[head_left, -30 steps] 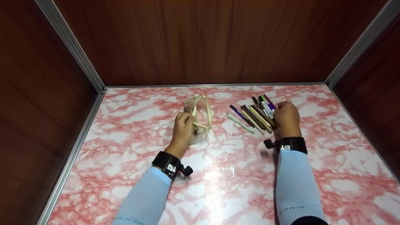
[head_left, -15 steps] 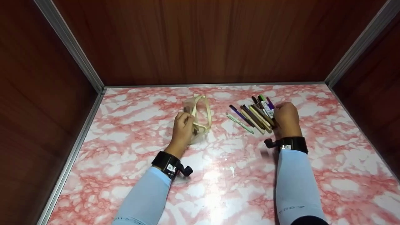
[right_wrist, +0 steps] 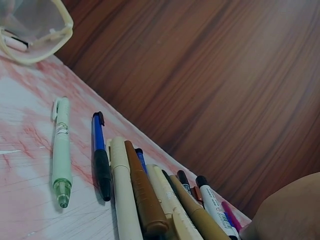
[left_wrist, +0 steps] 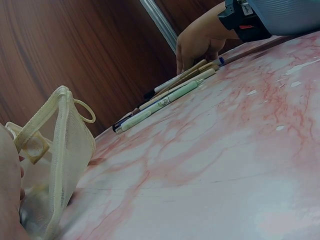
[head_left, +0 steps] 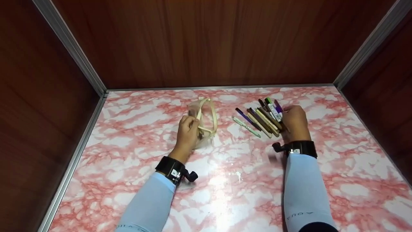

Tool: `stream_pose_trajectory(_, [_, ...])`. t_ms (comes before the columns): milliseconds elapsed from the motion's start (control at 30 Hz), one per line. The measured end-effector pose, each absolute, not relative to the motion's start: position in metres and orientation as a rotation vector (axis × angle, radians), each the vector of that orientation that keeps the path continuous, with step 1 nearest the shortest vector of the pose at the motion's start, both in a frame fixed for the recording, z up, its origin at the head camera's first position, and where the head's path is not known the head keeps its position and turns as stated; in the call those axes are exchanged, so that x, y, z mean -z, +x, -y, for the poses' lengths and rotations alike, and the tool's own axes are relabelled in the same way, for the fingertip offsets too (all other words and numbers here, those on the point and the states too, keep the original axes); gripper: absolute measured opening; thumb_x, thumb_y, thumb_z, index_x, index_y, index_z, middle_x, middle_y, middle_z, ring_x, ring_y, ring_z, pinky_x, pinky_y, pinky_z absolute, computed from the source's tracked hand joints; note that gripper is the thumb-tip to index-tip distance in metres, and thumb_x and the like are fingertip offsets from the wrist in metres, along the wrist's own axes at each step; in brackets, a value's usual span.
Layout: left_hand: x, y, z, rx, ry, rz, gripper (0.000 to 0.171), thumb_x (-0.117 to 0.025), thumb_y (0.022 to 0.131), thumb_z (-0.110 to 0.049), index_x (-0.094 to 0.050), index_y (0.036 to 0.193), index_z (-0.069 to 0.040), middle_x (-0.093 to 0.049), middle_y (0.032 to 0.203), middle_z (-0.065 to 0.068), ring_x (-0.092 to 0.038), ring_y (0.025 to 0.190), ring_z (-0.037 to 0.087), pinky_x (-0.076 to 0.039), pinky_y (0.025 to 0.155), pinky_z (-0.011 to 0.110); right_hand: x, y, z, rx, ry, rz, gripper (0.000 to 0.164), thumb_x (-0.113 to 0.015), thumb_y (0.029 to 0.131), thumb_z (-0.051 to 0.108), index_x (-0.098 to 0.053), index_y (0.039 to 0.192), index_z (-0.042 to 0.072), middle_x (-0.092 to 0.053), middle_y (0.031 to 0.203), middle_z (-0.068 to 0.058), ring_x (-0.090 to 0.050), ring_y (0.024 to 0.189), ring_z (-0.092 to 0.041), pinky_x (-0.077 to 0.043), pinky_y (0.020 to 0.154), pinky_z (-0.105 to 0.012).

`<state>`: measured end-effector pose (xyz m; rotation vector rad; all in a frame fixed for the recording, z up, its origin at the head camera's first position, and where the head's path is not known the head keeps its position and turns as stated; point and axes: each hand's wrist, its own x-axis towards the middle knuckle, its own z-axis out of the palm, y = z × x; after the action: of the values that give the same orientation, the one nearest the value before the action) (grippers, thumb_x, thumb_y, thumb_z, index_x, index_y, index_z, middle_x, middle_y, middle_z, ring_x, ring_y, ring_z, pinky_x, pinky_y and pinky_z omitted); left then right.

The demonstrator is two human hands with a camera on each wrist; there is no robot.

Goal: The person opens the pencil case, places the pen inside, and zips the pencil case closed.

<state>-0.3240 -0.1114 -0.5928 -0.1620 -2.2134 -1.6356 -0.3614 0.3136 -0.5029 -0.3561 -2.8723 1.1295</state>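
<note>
My left hand (head_left: 187,131) grips the near side of a cream mesh pencil pouch (head_left: 215,116), fingers curled over its edge. The pouch's mouth gapes toward the right, and in the right wrist view a pale pen (right_wrist: 16,44) shows inside it. My right hand (head_left: 295,120) is at the right end of a row of pens, its fingertips pinching a purple pen (head_left: 278,106) whose lower part they hide. Beside it lie a white marker with a green end (head_left: 272,109), several brown and beige pens (right_wrist: 145,195), a dark blue pen (right_wrist: 100,155) and a mint-green pen (right_wrist: 62,145).
The pens rest on a pink-and-white marbled tabletop (head_left: 238,199). A dark wood panel (head_left: 219,45) stands along the back edge, with more panels and metal corner strips (head_left: 72,45) at both sides.
The purple pen has shifted slightly right and toward my right hand, and less of it shows. My left hand and the pouch have stayed put.
</note>
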Motion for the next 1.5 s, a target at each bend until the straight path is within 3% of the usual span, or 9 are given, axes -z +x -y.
stream_pose_trajectory(300, [0.602, -0.33, 0.113, 1.591, -0.163, 2.209, 0.018, -0.067, 0.109, -0.018, -0.075, 0.098, -0.006, -0.063, 0.108, 0.003, -0.058, 0.105, 0.016, -0.051, 0.095, 0.032, 0.504, -0.365, -0.314, -1.086, -0.372, 2.808, 0.051, -0.044, 0.105, 0.005, -0.067, 0.149, -0.007, -0.066, 0.15, -0.037, -0.061, 0.144, -0.055, -0.047, 0.124, -0.064])
stream_pose_trajectory(700, [0.601, -0.329, 0.114, 1.602, -0.187, 2.221, 0.02, -0.066, 0.11, -0.02, -0.074, 0.097, -0.007, -0.061, 0.106, 0.002, -0.056, 0.102, 0.014, -0.051, 0.092, 0.032, 0.497, -0.364, -0.314, -1.247, -0.461, 2.736, 0.05, -0.041, 0.113, 0.009, -0.059, 0.156, -0.009, -0.063, 0.154, -0.036, -0.059, 0.147, -0.052, -0.047, 0.127, -0.062])
stream_pose_trajectory(933, [0.603, -0.33, 0.113, 1.596, -0.186, 2.198, 0.019, -0.067, 0.109, -0.018, -0.075, 0.096, -0.007, -0.062, 0.106, 0.001, -0.057, 0.103, 0.015, -0.051, 0.094, 0.031, 0.491, -0.365, -0.309, -1.24, -0.465, 2.641, 0.055, -0.04, 0.114, 0.013, -0.049, 0.168, 0.003, -0.067, 0.144, -0.031, -0.066, 0.128, -0.047, -0.054, 0.112, -0.058])
stream_pose_trajectory(1267, [0.598, -0.327, 0.112, 1.614, -0.154, 2.216, 0.019, -0.066, 0.109, -0.021, -0.075, 0.095, -0.01, -0.058, 0.105, -0.001, -0.055, 0.103, 0.016, -0.048, 0.093, 0.03, 0.479, -0.364, -0.298, -1.287, -0.388, 2.444, 0.078, -0.061, 0.107, 0.01, -0.03, 0.178, 0.019, -0.067, 0.116, -0.008, -0.062, 0.088, -0.013, -0.053, 0.077, -0.023])
stream_pose_trajectory(1500, [0.597, -0.326, 0.112, 1.624, -0.172, 2.206, 0.02, -0.066, 0.109, -0.022, -0.074, 0.095, -0.011, -0.058, 0.105, 0.0, -0.055, 0.102, 0.016, -0.048, 0.09, 0.029, 0.473, -0.364, -0.297, -1.441, -0.375, 2.323, 0.096, -0.069, 0.103, 0.01, -0.017, 0.183, 0.029, -0.061, 0.103, 0.008, -0.061, 0.08, -0.003, -0.053, 0.075, -0.02])
